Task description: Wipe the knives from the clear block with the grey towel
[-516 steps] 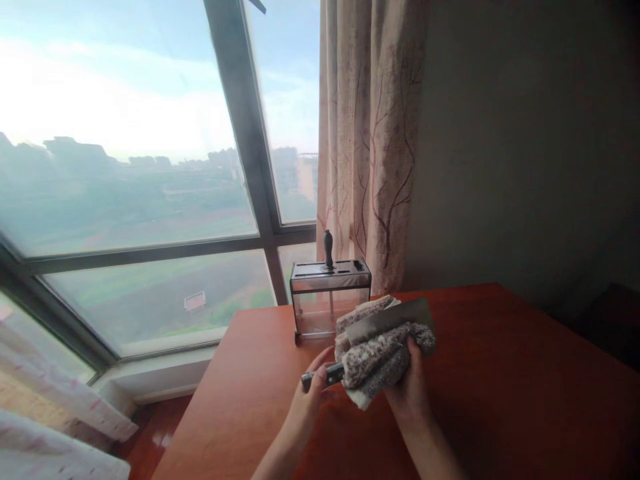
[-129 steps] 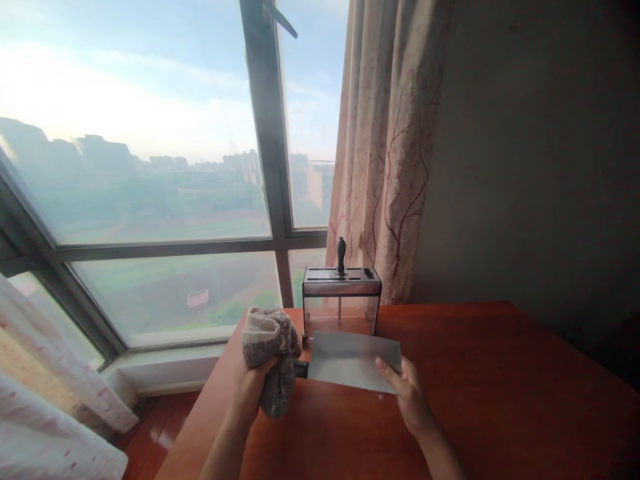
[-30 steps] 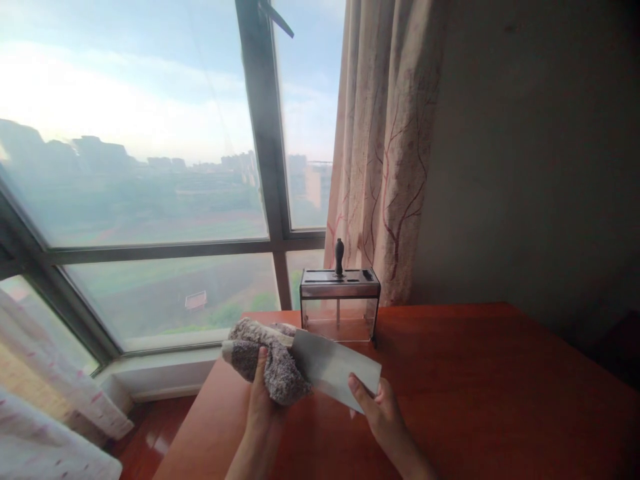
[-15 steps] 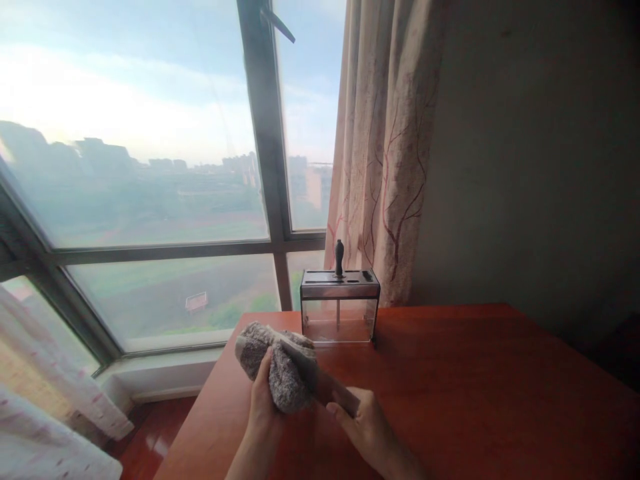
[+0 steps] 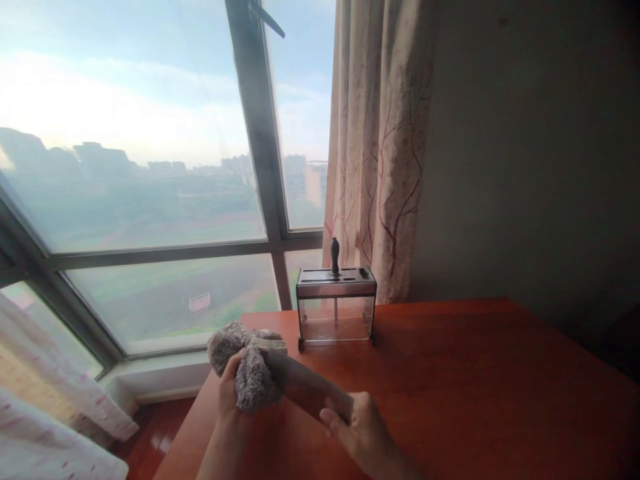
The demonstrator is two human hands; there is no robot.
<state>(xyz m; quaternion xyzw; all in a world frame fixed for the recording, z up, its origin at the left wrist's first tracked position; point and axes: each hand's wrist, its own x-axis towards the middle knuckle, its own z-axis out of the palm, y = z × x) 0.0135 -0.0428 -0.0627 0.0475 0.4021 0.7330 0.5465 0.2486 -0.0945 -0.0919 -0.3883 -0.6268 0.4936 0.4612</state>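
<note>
The person's left hand (image 5: pixel 230 387) is clamping a bunched, fluffy grey-and-white cloth (image 5: pixel 257 383), the thumb pressing on its near side. The right hand (image 5: pixel 364 427) is closing on the right end of a broad, flat, grey metal blade (image 5: pixel 313 388), which is sloping downward from left to right between the two hands. The blade's left end is running into the folds of the cloth, which are hiding whatever lies beyond. Both cloth and blade are being held above the near part of a glossy reddish-brown wooden table (image 5: pixel 475 387). Behind them, well apart from the right hand, a rectangular holder with clear walls and a slotted, metallic-looking top (image 5: pixel 336 289) is standing upright on the table. A dark, rounded handle (image 5: pixel 335 255) is rising from this top, and a thin shaft (image 5: pixel 336 313) is showing below it through the clear wall. Beyond the table, a beige curtain with a reddish branch pattern (image 5: pixel 400 167) is hanging beside a large grey-framed window (image 5: pixel 165 200), while a dim, plain wall (image 5: pixel 515 167) is filling the right side.
</note>
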